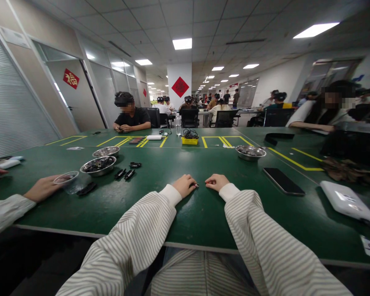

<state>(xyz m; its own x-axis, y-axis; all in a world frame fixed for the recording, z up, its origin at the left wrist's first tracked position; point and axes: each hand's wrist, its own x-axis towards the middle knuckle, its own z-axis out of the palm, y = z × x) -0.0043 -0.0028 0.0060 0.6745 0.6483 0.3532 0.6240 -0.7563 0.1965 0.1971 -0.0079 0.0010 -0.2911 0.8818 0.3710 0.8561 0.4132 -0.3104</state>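
Note:
My left hand [185, 186] rests on the green table, fingers closed in a pinch. A small shiny dark metal piece [197, 185], too small to name, pokes out at its fingertips. Just to the right, apart from it, my right hand [216, 181] is closed with thumb and fingertips together low over the table; whatever it may hold is hidden. Left of my hands lie several small black parts [125, 172], beside a steel bowl [91, 169] filled with dark pieces. On the far right side stands another steel bowl [250, 154] with small dark pieces.
A co-worker's hand [46, 187] at the left touches a clear plastic cup [70, 185]. A phone [283, 181] and a white device [347, 201] lie to my right. Farther back are a yellow box [190, 141] with black cables and a bottle [178, 124]. A person sits opposite.

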